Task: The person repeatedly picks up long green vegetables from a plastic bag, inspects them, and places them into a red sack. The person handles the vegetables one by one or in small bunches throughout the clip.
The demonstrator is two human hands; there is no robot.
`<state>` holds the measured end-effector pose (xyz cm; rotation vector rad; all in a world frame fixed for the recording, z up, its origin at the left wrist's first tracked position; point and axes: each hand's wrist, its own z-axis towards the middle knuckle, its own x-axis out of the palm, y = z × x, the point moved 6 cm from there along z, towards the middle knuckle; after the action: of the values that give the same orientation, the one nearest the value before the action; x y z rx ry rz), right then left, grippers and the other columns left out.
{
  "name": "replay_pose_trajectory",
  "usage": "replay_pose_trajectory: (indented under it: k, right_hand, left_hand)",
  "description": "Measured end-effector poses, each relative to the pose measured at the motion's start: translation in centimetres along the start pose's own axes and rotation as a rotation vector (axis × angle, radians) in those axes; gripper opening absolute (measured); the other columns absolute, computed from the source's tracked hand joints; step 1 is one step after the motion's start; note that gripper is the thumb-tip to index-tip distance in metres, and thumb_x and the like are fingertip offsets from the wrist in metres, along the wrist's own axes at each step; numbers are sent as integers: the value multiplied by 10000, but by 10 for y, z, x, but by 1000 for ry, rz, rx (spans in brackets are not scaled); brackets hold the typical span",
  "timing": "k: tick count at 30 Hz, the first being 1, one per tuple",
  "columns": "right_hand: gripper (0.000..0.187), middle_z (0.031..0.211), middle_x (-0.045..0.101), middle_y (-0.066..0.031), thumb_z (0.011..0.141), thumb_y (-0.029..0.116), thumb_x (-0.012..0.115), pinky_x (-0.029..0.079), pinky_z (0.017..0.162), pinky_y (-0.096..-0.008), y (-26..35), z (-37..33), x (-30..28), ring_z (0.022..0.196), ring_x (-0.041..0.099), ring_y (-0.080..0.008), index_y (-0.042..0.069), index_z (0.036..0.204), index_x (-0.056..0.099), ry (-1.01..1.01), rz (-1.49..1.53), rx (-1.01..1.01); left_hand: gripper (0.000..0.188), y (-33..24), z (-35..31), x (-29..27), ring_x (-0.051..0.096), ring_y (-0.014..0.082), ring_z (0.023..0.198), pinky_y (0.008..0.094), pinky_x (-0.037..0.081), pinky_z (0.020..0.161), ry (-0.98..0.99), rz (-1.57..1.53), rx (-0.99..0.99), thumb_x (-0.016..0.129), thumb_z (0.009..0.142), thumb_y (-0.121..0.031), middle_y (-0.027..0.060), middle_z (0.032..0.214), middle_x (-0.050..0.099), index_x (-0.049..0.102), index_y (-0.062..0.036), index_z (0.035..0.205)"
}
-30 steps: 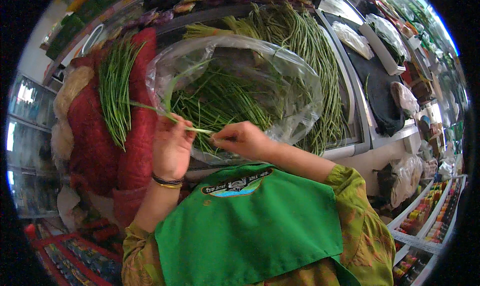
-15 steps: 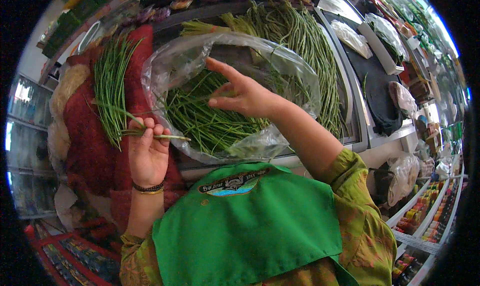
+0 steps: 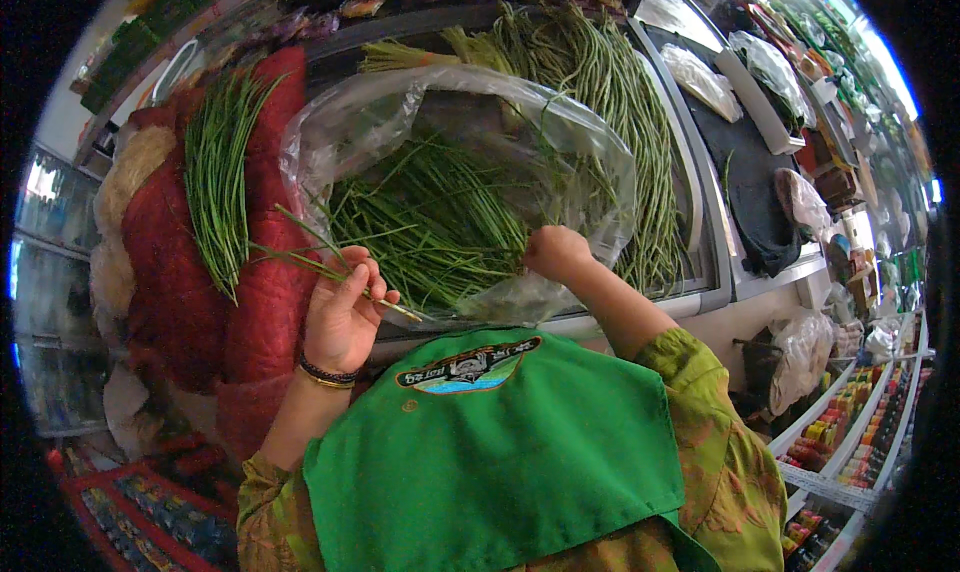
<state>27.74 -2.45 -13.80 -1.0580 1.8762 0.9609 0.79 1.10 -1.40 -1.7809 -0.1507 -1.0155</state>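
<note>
A large clear plastic bag (image 3: 600, 132) stands open before me, holding a loose heap of long, thin green chives (image 3: 440, 212). My left hand (image 3: 345, 317) is at the bag's near left edge, pinching a few chive stalks (image 3: 398, 309) between thumb and fingers; their pale ends point right. At the right side of the heap, my right hand (image 3: 560, 255) is closed on the ends of some chives, its fingertips mostly hidden. Left of the bag, a neat bunch of chives (image 3: 222, 172) lies lengthwise on a dark red quilted cloth (image 3: 275, 142).
Long beans (image 3: 625, 112) are piled behind and right of the bag. Past a metal counter rim (image 3: 712, 242) is a dark surface with a white plastic package (image 3: 702, 80). Shelves of bottles (image 3: 850, 422) stand lower right; a red rack (image 3: 150, 512) is lower left.
My right hand has come down from above the heap with fingers spread and closed at its right side. My left hand has shifted right and slightly down, still holding its stalks.
</note>
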Motion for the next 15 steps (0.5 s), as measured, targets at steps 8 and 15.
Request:
replay_pose_trajectory:
  k: [8, 15]
  right_hand:
    - [92, 628, 503, -7, 731, 125, 571, 326, 465, -217, 56, -62, -58, 519, 424, -89, 43, 760, 544, 509, 1642, -415]
    - [74, 661, 505, 40, 752, 87, 577, 351, 538, -184, 121, -125, -82, 607, 436, -32, 24, 741, 540, 604, 1297, -822]
  left_hand:
    - [142, 11, 2, 5, 441, 72, 579, 273, 448, 601, -30, 102, -87, 508, 819, -154, -16, 787, 508, 532, -90, 944]
    - [309, 29, 3, 31, 386, 27, 520, 214, 423, 521, 2, 162, -298, 530, 808, -247, -6, 848, 537, 498, -38, 1034]
